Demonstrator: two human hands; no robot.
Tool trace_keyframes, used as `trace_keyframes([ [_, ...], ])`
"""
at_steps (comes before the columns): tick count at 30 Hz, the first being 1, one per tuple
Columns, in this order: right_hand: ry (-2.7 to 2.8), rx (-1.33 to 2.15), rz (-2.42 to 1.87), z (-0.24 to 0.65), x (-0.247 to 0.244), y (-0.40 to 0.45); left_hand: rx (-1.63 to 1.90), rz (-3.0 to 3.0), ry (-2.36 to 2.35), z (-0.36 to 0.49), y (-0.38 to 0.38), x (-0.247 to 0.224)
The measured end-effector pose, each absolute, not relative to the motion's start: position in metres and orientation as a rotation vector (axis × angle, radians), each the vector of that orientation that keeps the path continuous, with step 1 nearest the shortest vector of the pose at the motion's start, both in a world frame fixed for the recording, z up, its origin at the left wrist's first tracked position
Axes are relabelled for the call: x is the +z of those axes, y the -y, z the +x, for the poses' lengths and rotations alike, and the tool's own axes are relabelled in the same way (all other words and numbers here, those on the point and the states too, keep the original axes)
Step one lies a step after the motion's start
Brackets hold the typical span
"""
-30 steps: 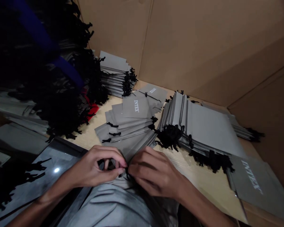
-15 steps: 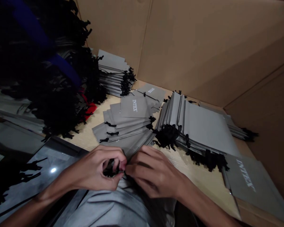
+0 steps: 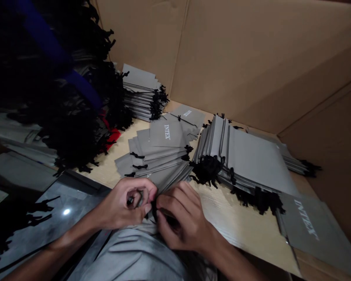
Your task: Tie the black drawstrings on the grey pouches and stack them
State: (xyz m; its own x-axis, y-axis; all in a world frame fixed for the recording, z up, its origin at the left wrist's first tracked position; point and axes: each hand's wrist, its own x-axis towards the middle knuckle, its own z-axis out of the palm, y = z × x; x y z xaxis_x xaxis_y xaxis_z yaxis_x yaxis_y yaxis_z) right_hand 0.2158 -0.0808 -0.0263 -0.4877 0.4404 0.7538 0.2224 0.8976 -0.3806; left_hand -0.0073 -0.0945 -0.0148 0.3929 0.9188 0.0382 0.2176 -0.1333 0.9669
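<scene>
Faces a pale wooden bench (image 3: 240, 226) carrying a thick stack of plain grey pouches (image 3: 257, 156). Reads white INTEX (image 3: 167, 132) on fanned pouches (image 3: 160, 152), flat and matte grey. Curls left hand (image 3: 128, 205) and right hand (image 3: 187, 218) nearly closed just before these, pinching thin, half-hidden black cord (image 3: 154, 208).

- "INTEX" is printed in white, sideways, on the central grey pouch (image 3: 173, 133).
- "INTEX", small and slightly blurred, is borne by the rear grey pouch (image 3: 194, 117).
- "INTEX" is seen again on the right-hand grey pouch (image 3: 321, 224).
- Lettering on a half-hidden pouch (image 3: 156, 177) cannot be read.
</scene>
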Motion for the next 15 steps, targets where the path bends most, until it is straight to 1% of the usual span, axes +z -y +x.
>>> trace_keyframes([
  [3,2.054,0.257,-0.512,0.2104,-0.027,0.0809,0.885,1.486,-0.994,-0.0089,0.0933,-0.0147],
  [7,2.095,0.288,-0.557,0.2079,-0.0256,0.0796,0.919,1.477,-1.043,-0.0087,0.0968,-0.0106],
  [12,2.076,0.113,-0.525,0.2055,-0.0275,0.0802,0.963,1.356,-0.982,-0.0048,0.1013,-0.0115],
  [15,2.074,0.202,-0.526,0.2088,-0.022,0.0782,0.953,1.49,-1.06,-0.007,0.1031,-0.0096],
])
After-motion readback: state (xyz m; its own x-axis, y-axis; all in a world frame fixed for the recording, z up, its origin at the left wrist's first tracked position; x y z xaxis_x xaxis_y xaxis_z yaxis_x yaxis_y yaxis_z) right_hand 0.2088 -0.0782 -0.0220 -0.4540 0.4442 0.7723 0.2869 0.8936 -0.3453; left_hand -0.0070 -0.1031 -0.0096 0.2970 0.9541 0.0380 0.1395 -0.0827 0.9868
